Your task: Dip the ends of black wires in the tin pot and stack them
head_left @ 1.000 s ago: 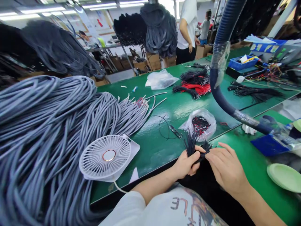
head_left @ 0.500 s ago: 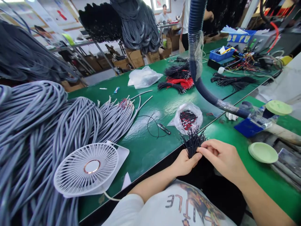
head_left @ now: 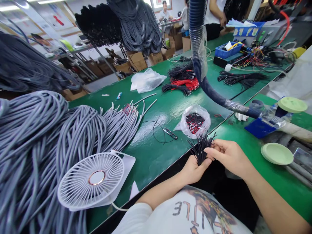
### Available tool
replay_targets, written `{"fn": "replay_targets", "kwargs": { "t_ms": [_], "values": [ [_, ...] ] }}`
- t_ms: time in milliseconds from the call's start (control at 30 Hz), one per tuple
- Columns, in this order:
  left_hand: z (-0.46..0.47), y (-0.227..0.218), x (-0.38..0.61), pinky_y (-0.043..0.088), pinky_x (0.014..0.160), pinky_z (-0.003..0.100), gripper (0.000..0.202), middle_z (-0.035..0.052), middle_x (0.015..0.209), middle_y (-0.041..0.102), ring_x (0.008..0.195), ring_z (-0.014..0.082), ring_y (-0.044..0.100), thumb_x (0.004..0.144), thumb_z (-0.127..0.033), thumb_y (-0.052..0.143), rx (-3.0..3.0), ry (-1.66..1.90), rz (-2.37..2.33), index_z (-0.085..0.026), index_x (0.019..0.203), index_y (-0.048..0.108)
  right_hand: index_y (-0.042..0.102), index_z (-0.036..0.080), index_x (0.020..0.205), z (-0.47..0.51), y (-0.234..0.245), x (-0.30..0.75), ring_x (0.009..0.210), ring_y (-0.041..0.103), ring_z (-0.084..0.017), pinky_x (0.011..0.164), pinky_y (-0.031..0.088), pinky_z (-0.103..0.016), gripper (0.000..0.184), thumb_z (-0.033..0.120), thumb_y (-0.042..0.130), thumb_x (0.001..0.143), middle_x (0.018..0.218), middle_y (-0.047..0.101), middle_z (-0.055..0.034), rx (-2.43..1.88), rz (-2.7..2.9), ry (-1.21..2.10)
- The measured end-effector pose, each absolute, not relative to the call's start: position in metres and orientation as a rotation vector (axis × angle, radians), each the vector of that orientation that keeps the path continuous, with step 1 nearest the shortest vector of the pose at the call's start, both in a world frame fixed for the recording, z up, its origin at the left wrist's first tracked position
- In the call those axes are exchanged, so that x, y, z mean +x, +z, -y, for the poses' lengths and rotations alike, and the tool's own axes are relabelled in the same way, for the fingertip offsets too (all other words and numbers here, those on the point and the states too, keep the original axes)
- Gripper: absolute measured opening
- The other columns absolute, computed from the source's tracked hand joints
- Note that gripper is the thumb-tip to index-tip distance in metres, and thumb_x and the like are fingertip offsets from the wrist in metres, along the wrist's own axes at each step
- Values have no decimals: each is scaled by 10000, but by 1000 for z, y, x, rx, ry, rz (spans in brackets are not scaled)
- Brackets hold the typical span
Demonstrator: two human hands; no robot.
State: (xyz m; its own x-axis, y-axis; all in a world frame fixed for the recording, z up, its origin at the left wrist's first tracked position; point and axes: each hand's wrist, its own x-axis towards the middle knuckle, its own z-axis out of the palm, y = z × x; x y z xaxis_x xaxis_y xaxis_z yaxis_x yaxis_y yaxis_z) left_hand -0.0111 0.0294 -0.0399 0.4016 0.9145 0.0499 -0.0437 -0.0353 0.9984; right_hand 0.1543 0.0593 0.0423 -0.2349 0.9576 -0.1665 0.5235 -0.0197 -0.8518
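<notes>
My left hand (head_left: 193,169) is closed round the lower end of a bundle of short black wires (head_left: 200,148), which fans out upward above the fist. My right hand (head_left: 227,155) sits just right of the bundle, its fingertips pinched on wires near the top. Both hands hover at the near edge of the green table (head_left: 156,152). A clear plastic bag of red and black wire pieces (head_left: 195,122) lies just beyond the hands. Small black snips (head_left: 170,133) lie left of that bag beside a loop of thin black wire.
A large heap of grey cables (head_left: 48,136) fills the left. A white desk fan (head_left: 94,178) lies flat near the edge. A blue ribbed hose (head_left: 202,65) curves down to the right. Pale green dishes (head_left: 276,153), wire bundles (head_left: 182,81) and people stand farther off.
The view has shifted a little. My hands stay on the bundle; the right fingers have moved slightly along the wire tips.
</notes>
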Motion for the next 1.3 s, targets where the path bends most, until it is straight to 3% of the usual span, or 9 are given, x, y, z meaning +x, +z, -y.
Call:
{"fn": "replay_targets", "kwargs": {
  "t_ms": [67,300,433,633,867,1033,1167,1300],
  "values": [
    [-29,-40,-10,412,658,260,420,-13,661,512,641,117,452,949,-543,551,1363,944,-851,-138,906,655,563,179,603,-62,39,152,512,450,-99,504,349,-242,406,510,671,811,556,579,7,-1463,1649,1323],
    [-30,-47,-12,223,371,201,531,-96,431,388,335,60,305,895,-678,548,987,911,-844,-148,911,590,696,148,739,-55,19,157,506,547,-100,461,396,-212,343,486,741,782,629,665,-33,-1354,1321,1443],
    [-30,-49,-11,233,348,186,530,-104,404,376,299,42,290,863,-678,603,916,941,-836,-151,817,575,740,148,850,-52,10,159,544,575,-110,471,431,-206,329,470,756,788,654,672,-36,-1336,1250,1486],
    [-29,-46,-5,217,311,192,560,-129,368,307,272,52,222,843,-726,582,777,1015,-886,-167,824,581,742,158,879,-53,8,160,517,522,-91,481,427,-209,279,418,776,782,608,621,0,-1280,1213,1501],
    [-28,-50,-13,196,404,208,543,-97,429,350,368,46,264,855,-678,608,922,969,-942,-137,817,638,710,156,922,-60,18,182,631,581,-118,585,486,-237,312,363,825,719,727,661,-20,-1263,1360,1774],
    [-27,-47,-18,335,509,233,519,-39,515,464,490,89,392,885,-630,599,1113,947,-1002,-126,803,689,721,145,957,-73,44,190,675,594,-139,623,466,-256,328,435,736,805,765,679,-38,-1336,1749,1828],
    [-25,-35,-23,461,699,279,466,45,703,634,685,154,550,912,-560,595,1270,979,-985,-125,791,709,665,170,762,-72,59,181,602,526,-131,582,372,-265,356,394,495,981,662,628,-18,-1293,2388,1446],
    [-13,-20,-36,461,717,291,459,62,723,635,706,172,564,930,-541,567,1306,933,-940,-134,749,678,583,188,737,-47,63,173,625,561,-155,614,354,-294,366,265,377,1030,705,640,-29,-1159,2695,970]
  ]
}}
